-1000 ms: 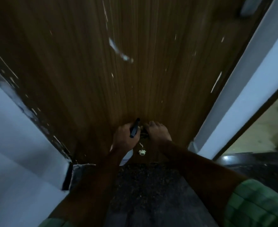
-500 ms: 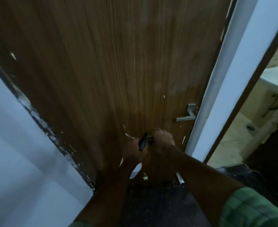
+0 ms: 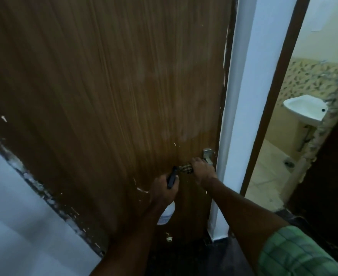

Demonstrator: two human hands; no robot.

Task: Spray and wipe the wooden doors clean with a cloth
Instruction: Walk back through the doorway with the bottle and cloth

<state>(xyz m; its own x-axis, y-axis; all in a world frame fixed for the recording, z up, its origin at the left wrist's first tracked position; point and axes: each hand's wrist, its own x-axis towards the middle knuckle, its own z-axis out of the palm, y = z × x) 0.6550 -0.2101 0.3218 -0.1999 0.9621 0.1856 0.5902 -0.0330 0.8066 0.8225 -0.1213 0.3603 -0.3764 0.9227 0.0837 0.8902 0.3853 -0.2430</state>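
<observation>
The wooden door (image 3: 108,100) fills the view ahead. My right hand (image 3: 203,170) presses a bunched checked cloth (image 3: 187,168) against it beside the handle (image 3: 208,156), near the white frame (image 3: 241,108). My left hand (image 3: 165,190) grips the spray bottle (image 3: 167,213).

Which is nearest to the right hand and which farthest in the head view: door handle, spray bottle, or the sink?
From the right hand, which grips a checked cloth:
1. Door handle: just above and behind the knuckles, at the door's right edge.
2. Spray bottle: to the left, held in the left hand.
3. Sink: far right, through the open doorway.
</observation>
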